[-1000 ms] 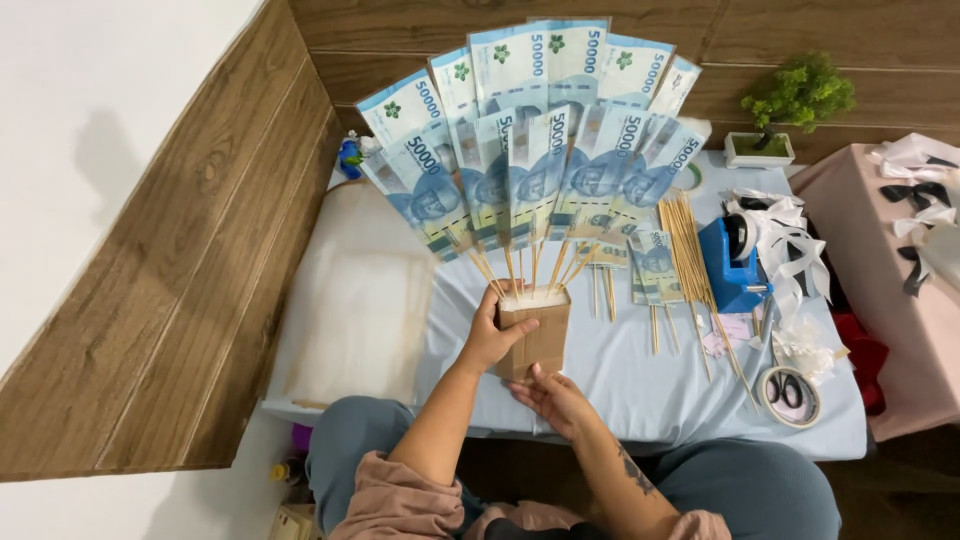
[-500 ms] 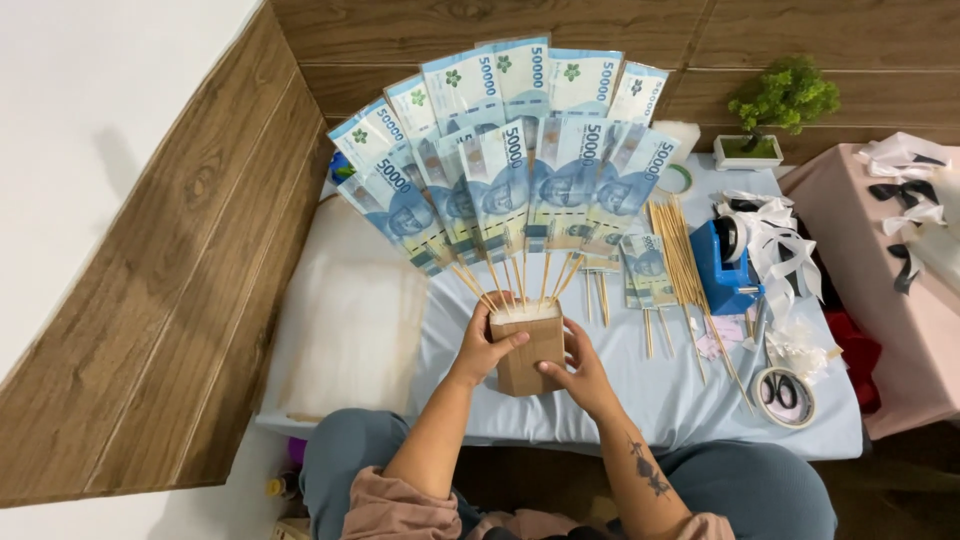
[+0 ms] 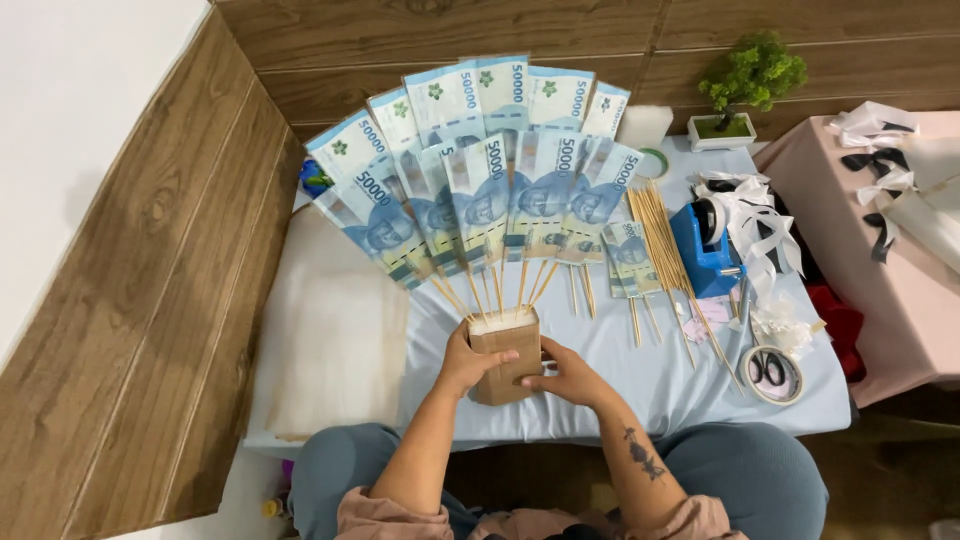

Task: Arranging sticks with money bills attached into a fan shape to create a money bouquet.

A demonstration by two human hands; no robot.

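My left hand (image 3: pixel 468 362) and my right hand (image 3: pixel 566 373) both grip a small brown paper-wrapped block (image 3: pixel 505 352) held upright above the table's near edge. Several thin wooden sticks (image 3: pixel 500 292) rise out of its top, each bearing a blue banknote; together they spread as a wide fan of banknotes (image 3: pixel 478 170) in two rows. My left fingers wrap the block's left side, my right fingers press its lower right face.
A low table with a pale blue cloth (image 3: pixel 620 350) holds loose sticks (image 3: pixel 668 250), a few more notes on sticks (image 3: pixel 628 255), a blue tape dispenser (image 3: pixel 705 245), white ribbon (image 3: pixel 760 225), scissors (image 3: pixel 770 372), a potted plant (image 3: pixel 745 85). Pink table (image 3: pixel 890 250) right; wood wall left.
My right hand came up from below and took hold of the block beside my left. The fan now stands steadier and more centred in front of me.
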